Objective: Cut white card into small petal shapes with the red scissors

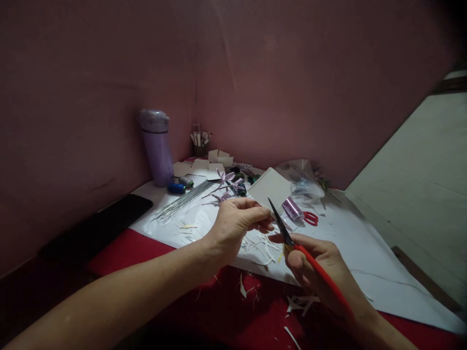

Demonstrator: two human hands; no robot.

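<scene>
No readable text, labels, brands, numbers or signs.
</scene>
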